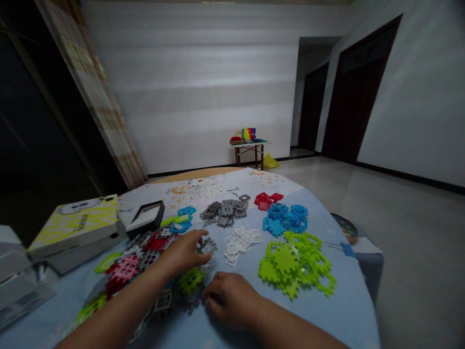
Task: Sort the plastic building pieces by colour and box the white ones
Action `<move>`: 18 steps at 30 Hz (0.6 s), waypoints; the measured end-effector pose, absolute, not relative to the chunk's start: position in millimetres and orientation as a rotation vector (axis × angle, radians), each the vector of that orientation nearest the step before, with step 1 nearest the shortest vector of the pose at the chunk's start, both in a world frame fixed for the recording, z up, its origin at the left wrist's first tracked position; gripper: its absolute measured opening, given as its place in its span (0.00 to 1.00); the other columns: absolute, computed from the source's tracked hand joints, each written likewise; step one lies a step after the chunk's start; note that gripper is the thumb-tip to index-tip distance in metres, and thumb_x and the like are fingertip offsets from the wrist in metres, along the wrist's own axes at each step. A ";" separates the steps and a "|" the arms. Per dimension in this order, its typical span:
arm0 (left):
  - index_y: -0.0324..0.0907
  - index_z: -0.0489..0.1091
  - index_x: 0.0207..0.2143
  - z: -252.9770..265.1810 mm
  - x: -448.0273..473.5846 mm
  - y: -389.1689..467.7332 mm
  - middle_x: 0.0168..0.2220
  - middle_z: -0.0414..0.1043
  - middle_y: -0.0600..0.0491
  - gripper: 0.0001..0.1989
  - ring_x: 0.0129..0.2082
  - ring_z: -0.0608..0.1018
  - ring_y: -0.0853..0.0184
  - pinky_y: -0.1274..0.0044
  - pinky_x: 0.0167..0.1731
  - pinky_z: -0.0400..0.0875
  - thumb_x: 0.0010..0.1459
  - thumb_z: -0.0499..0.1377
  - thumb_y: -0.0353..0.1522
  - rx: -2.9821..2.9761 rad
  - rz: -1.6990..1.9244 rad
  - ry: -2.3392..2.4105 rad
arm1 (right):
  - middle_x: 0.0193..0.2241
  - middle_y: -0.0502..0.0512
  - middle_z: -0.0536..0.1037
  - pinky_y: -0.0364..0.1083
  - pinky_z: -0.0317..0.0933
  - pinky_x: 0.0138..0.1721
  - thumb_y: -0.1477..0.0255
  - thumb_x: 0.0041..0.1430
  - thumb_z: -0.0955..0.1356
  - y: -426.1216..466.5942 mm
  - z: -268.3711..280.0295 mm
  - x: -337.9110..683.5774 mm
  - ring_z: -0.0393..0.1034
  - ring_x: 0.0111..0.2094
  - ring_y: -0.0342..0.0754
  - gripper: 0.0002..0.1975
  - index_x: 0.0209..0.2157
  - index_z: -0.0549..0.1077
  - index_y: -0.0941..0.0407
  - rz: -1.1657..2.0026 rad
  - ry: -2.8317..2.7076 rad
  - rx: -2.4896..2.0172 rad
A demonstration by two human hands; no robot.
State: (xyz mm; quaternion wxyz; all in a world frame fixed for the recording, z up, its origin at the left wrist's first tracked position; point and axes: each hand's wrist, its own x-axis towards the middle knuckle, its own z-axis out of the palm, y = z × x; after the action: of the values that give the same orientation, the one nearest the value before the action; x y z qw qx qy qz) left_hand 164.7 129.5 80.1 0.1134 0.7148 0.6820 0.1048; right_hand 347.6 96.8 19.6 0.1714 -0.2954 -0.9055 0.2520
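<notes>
My left hand [185, 252] reaches over the mixed heap of toothed plastic building pieces, thumb and fingers closed around a grey building piece [208, 246]. To its right, my right hand [232, 298] rests low over the cloth with curled fingers. Its fingertips are beside a dark grey piece [194, 304]; whatever they pinch is hidden. Between the forearms lies a green piece [191, 280]. Pink pieces [125, 268] and red pieces [156, 241] show in the heap. White window-like pieces [241, 241] form a pile beyond my right hand.
Sorted piles lie ahead: grey pieces [225, 212], red pieces [264, 200], blue pieces [285, 219] and lime green pieces [296, 264]. A yellow-and-white box [78, 225] and a black open box [148, 215] stand left. The round table's cloth [348, 295] curves down at right, near a stool [368, 261].
</notes>
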 end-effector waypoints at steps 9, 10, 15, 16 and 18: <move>0.40 0.61 0.55 100.2 183.2 225.0 0.56 0.62 0.42 0.33 0.57 0.64 0.57 0.71 0.55 0.57 0.47 0.60 0.42 2.216 0.813 2.154 | 0.34 0.53 0.75 0.41 0.59 0.35 0.71 0.53 0.62 98.3 16.5 346.7 0.69 0.34 0.46 0.16 0.42 0.75 0.50 0.727 -2.569 -0.828; 0.39 0.61 0.54 98.7 181.2 228.3 0.56 0.63 0.42 0.33 0.56 0.65 0.57 0.71 0.55 0.57 0.47 0.60 0.42 2.200 0.820 2.170 | 0.34 0.53 0.76 0.41 0.59 0.35 0.72 0.53 0.62 98.3 16.8 346.9 0.69 0.33 0.46 0.16 0.42 0.75 0.50 0.730 -2.568 -0.826; 0.41 0.72 0.42 76.3 160.4 208.2 0.45 0.72 0.46 0.19 0.47 0.73 0.59 0.73 0.49 0.63 0.48 0.59 0.40 2.190 0.598 2.094 | 0.35 0.53 0.75 0.42 0.59 0.36 0.71 0.54 0.62 98.2 19.0 347.4 0.70 0.34 0.46 0.17 0.43 0.75 0.50 0.744 -2.580 -0.824; 0.42 0.73 0.40 71.9 155.4 200.1 0.43 0.74 0.46 0.17 0.45 0.74 0.59 0.73 0.47 0.64 0.47 0.58 0.39 2.183 0.551 2.060 | 0.35 0.53 0.75 0.42 0.59 0.36 0.70 0.54 0.62 98.1 19.4 347.5 0.70 0.34 0.46 0.16 0.43 0.75 0.50 0.742 -2.582 -0.823; 0.43 0.74 0.38 65.9 146.8 183.1 0.41 0.75 0.47 0.17 0.43 0.75 0.59 0.73 0.44 0.66 0.46 0.59 0.40 2.159 0.469 1.989 | 0.35 0.53 0.75 0.42 0.59 0.36 0.70 0.55 0.62 97.8 20.1 347.7 0.70 0.34 0.46 0.16 0.43 0.75 0.50 0.730 -2.584 -0.823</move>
State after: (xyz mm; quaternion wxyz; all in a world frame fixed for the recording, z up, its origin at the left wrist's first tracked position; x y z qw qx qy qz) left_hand 146.8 183.1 65.9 0.0844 0.7236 0.6667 0.1572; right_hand 347.7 97.8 20.1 0.1658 -0.2890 -0.9074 0.2563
